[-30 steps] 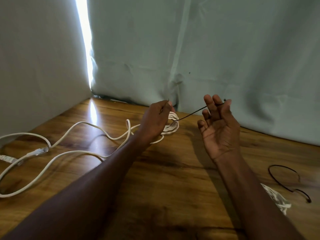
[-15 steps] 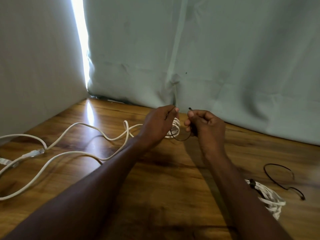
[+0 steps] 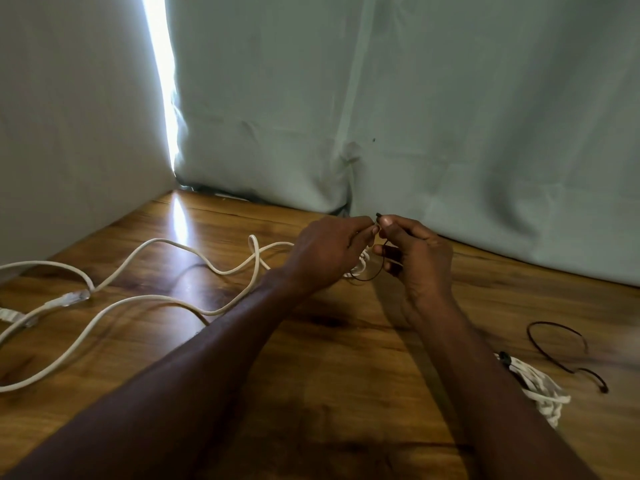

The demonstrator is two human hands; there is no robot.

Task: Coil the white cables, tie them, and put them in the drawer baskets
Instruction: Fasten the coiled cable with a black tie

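My left hand (image 3: 325, 251) holds a small coil of white cable (image 3: 360, 266), mostly hidden behind its fingers. My right hand (image 3: 415, 252) pinches the end of a thin black tie (image 3: 372, 277) that loops under the coil. Fingertips of both hands meet at the tie's ends above the coil. The rest of the white cable (image 3: 166, 299) trails loose across the wooden table (image 3: 329, 358) to the left, ending in a clear plug (image 3: 71, 298). A second white cable bundle (image 3: 540, 386), bound with a black tie, lies at the right beside my right forearm.
A spare black tie (image 3: 561, 355) lies loose on the table at the right. Pale cloth backdrops (image 3: 450, 116) wall in the table at the back and left, with a bright gap at the corner. No drawer baskets are in view.
My right hand closed from an open palm and came in to meet my left hand. The black tie, stretched straight a second ago, now hangs as a loop under the coil.
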